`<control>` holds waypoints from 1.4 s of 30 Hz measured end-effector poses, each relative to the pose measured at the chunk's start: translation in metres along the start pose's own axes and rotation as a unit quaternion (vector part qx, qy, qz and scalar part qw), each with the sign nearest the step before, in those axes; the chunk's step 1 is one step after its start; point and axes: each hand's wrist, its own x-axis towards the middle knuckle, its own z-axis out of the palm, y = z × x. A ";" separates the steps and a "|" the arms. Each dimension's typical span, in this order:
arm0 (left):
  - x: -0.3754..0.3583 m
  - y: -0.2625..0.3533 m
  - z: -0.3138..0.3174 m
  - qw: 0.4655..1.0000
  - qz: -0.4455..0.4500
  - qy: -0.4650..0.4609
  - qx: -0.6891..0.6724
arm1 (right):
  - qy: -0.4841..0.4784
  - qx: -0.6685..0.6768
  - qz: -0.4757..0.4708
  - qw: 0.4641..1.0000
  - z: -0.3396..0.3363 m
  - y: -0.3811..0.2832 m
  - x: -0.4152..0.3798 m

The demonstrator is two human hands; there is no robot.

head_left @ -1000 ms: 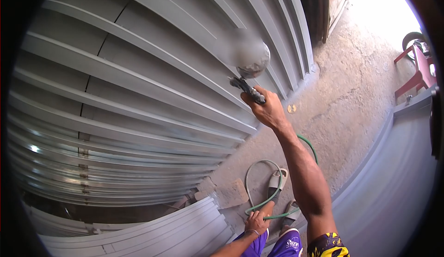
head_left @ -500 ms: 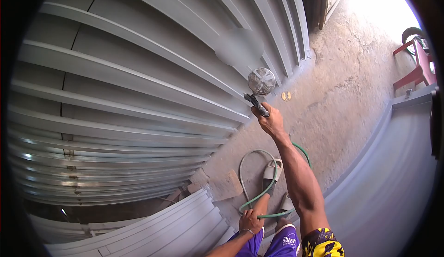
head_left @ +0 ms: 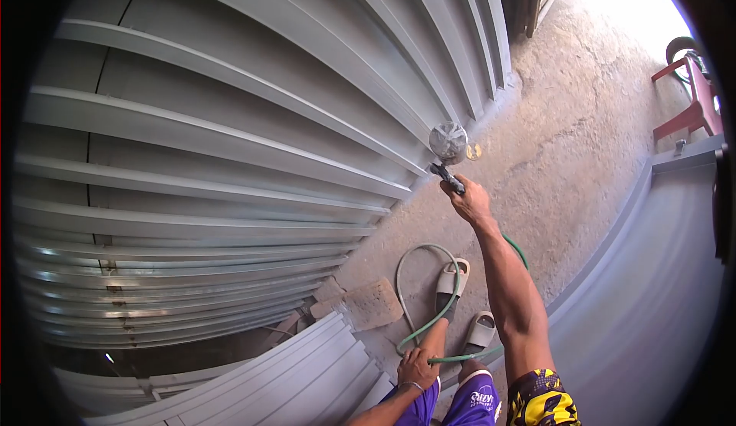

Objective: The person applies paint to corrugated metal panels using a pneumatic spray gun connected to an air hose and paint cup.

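Note:
My right hand (head_left: 472, 201) is wrapped round the dark handle of a spray gun (head_left: 448, 178), whose round, smudged cup (head_left: 448, 142) sits on the far side. The gun is near the lower right edge of a large ribbed metal panel (head_left: 253, 131), coated grey over most of its surface. Down by my lap, my left hand (head_left: 416, 367) is closed round a green hose (head_left: 454, 358). That hose loops past my sandalled foot, and another stretch of it shows behind my right forearm.
Right of the panel lies a rough concrete floor (head_left: 552, 135) with a small yellowish disc (head_left: 474, 151) on it. A grey metal piece (head_left: 636, 303) runs along the right side. A red stool (head_left: 694, 104) stands at upper right. Grey slatted pieces (head_left: 284, 372) lie at lower left.
My right hand and the spray gun have moved right and slightly toward me, to the panel's edge. The blurred grey patch beyond the gun is gone. My left hand stays at the hose.

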 end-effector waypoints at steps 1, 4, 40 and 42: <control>0.001 0.001 0.000 1.000 0.000 -0.001 0.004 | 0.001 0.004 -0.006 1.000 0.001 -0.001 0.002; 0.003 -0.001 0.001 1.000 0.000 -0.006 0.005 | 0.007 0.024 -0.030 0.999 0.005 -0.007 0.011; -0.001 -0.006 0.018 0.999 0.029 0.014 -0.004 | -0.029 0.173 -0.231 0.957 -0.073 -0.133 -0.009; -0.001 -0.006 0.017 1.000 0.024 0.007 -0.003 | -0.026 0.150 -0.206 0.967 -0.061 -0.122 -0.006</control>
